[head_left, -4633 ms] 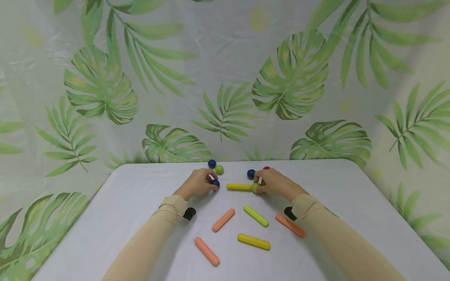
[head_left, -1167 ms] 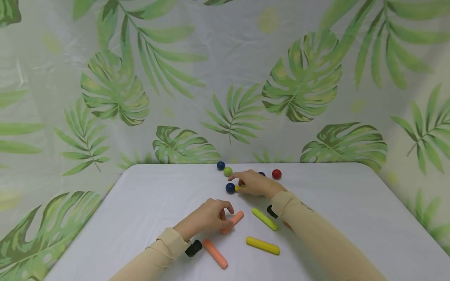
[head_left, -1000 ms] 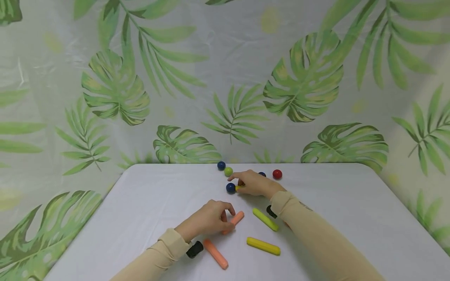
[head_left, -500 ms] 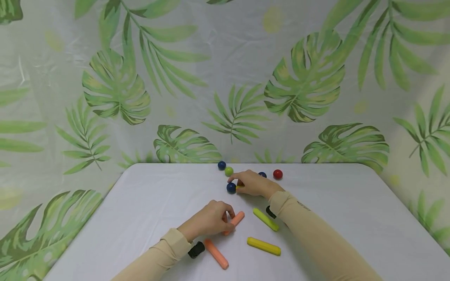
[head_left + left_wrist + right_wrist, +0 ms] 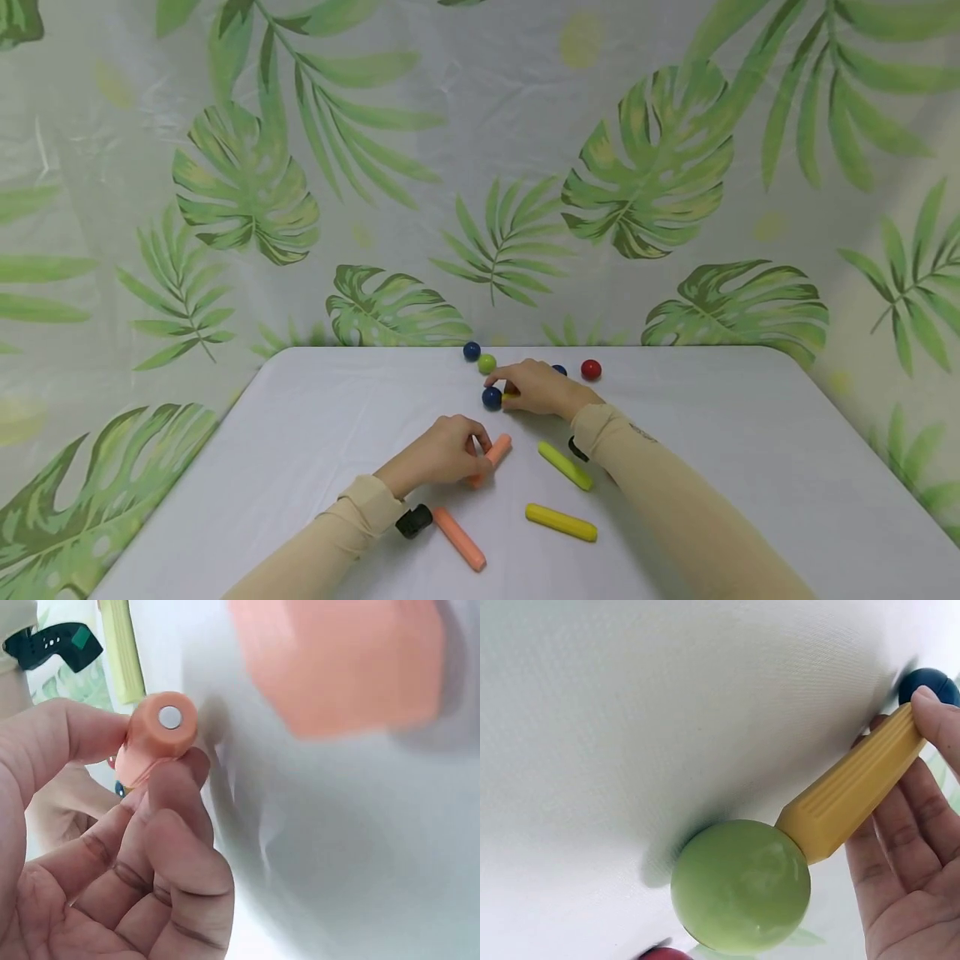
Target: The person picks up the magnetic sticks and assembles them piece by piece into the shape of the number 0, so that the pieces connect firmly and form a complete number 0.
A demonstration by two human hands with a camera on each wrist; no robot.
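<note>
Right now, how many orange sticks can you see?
2: the held stick, pinched in the left hand, and the loose stick beside that wrist. The right arm may hide another.

The head camera looked forward and down over the counter (image 5: 315, 417); each wrist camera sat very close at counter level, sharing with it the orange stick (image 5: 491, 457) (image 5: 154, 739) and yellow stick (image 5: 855, 784)

white table (image 5: 750, 467): coloured sticks (image 5: 561, 522), balls (image 5: 591, 369)

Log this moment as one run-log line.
left hand: pinches orange stick | right hand: holds yellow stick, green ball and blue ball at its ends | surface: white table
</note>
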